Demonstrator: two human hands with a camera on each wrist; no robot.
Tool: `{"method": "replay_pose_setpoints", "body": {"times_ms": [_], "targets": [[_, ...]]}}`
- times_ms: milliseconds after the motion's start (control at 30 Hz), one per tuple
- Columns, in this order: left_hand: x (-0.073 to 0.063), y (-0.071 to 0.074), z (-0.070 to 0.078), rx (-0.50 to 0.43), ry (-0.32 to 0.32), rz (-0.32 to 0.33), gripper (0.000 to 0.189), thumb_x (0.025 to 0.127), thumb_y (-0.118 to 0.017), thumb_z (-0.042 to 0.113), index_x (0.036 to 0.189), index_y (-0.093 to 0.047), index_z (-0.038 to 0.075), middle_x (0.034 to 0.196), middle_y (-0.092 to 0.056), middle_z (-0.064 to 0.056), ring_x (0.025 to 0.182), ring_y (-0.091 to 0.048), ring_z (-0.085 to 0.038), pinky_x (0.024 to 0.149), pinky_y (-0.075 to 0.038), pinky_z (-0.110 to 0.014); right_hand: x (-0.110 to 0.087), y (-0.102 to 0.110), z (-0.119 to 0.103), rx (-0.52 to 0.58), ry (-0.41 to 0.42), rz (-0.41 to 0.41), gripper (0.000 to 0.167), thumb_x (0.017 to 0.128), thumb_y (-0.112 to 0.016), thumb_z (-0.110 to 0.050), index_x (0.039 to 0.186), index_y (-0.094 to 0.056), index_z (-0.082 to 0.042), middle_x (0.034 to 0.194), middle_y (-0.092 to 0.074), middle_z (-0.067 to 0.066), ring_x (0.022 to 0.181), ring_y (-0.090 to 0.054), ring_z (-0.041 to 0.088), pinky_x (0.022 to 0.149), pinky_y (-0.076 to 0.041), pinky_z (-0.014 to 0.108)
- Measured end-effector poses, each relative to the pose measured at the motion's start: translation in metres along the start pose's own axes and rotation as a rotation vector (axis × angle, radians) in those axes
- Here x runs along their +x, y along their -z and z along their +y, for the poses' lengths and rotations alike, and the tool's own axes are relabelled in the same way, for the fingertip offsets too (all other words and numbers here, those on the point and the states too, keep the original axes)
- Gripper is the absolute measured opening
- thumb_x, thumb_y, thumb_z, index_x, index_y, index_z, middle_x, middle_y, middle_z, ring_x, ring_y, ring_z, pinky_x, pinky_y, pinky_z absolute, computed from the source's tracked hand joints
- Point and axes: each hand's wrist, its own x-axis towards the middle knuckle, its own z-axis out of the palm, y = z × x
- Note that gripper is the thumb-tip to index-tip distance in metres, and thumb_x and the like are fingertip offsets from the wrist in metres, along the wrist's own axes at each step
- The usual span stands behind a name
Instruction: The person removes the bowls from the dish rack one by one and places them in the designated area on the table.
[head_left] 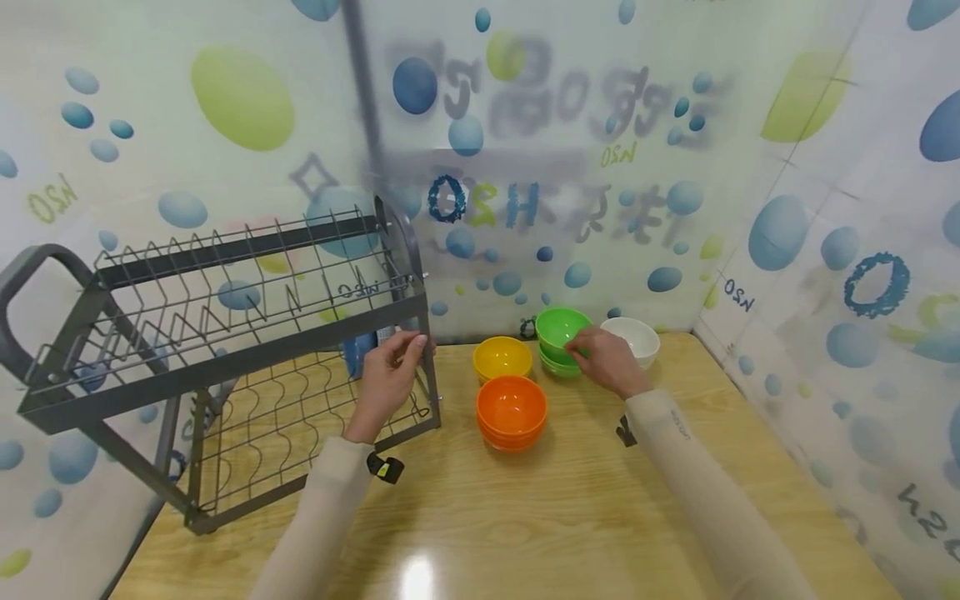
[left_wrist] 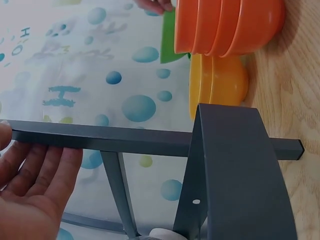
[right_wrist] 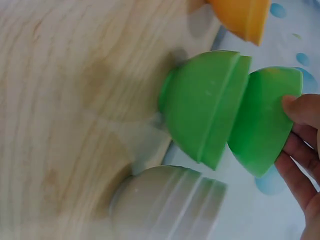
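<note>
My right hand [head_left: 609, 364] pinches the rim of a green bowl [right_wrist: 265, 117], thumb on one side and fingers on the other. This bowl is tilted and lifted partly out of the stacked green bowls [right_wrist: 200, 105] below it. At the left, my left hand [head_left: 384, 382] holds the upright post of a dark grey two-tier dish rack [head_left: 225, 360]. In the left wrist view its fingers lie on one side of the post [left_wrist: 150, 140], and the thumb tip shows at the edge on the other side.
Stacked orange bowls [head_left: 512, 408] stand on the wooden table [head_left: 525, 517], with yellow bowls [head_left: 501, 358] behind them. White bowls [head_left: 633, 340] sit right of the green ones, near the back wall. A blue item [head_left: 357, 357] is partly hidden behind the left hand.
</note>
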Motion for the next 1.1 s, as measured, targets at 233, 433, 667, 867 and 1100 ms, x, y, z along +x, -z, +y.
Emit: {"method": "replay_pose_setpoints", "body": {"times_ms": [233,433,667,867,1100], "targets": [[0.0,-0.001,-0.002,-0.018,0.012,0.012,0.029,0.108,-0.054,0.021,0.117,-0.071,0.0,0.114,-0.075,-0.022,0.11,-0.072,-0.034,0.094,-0.06,-0.044,-0.006,-0.01,0.003,0.001,-0.056,-0.071,0.014,0.091,-0.076,-0.008,0.104,-0.079,-0.007,0.105,-0.077,0.011,0.1,-0.071,0.027,0.089,-0.061,0.043],[-0.001,-0.002,-0.002,-0.003,0.0,0.025,0.028,0.108,-0.054,0.021,0.116,-0.072,0.001,0.113,-0.075,-0.022,0.107,-0.073,-0.034,0.087,-0.061,-0.034,-0.01,-0.011,0.004,-0.019,-0.054,-0.084,0.013,0.091,-0.076,-0.008,0.104,-0.08,-0.007,0.103,-0.078,0.01,0.1,-0.071,0.027,0.089,-0.061,0.044],[-0.001,-0.002,0.0,-0.003,-0.011,0.03,0.028,0.108,-0.054,0.019,0.116,-0.071,-0.001,0.112,-0.074,-0.024,0.107,-0.073,-0.035,0.081,-0.055,-0.013,-0.012,-0.012,0.006,-0.012,-0.051,-0.094,0.014,0.091,-0.076,-0.007,0.104,-0.08,-0.006,0.103,-0.079,0.01,0.101,-0.072,0.028,0.092,-0.06,0.044],[-0.001,-0.003,0.001,0.009,-0.013,0.039,0.027,0.108,-0.054,0.018,0.115,-0.071,-0.001,0.111,-0.075,-0.024,0.105,-0.073,-0.035,0.082,-0.056,-0.017,-0.012,-0.015,0.009,-0.007,-0.049,-0.106,0.015,0.092,-0.075,-0.007,0.106,-0.08,-0.007,0.106,-0.078,0.011,0.102,-0.071,0.029,0.094,-0.059,0.046],[-0.002,-0.004,0.002,0.029,-0.003,0.04,0.027,0.108,-0.053,0.019,0.115,-0.071,0.0,0.112,-0.075,-0.024,0.105,-0.073,-0.033,0.088,-0.061,-0.039,-0.013,-0.018,0.011,-0.01,-0.064,-0.133,0.018,0.094,-0.073,-0.01,0.111,-0.079,-0.008,0.113,-0.077,0.011,0.109,-0.07,0.03,0.099,-0.057,0.047]]}}
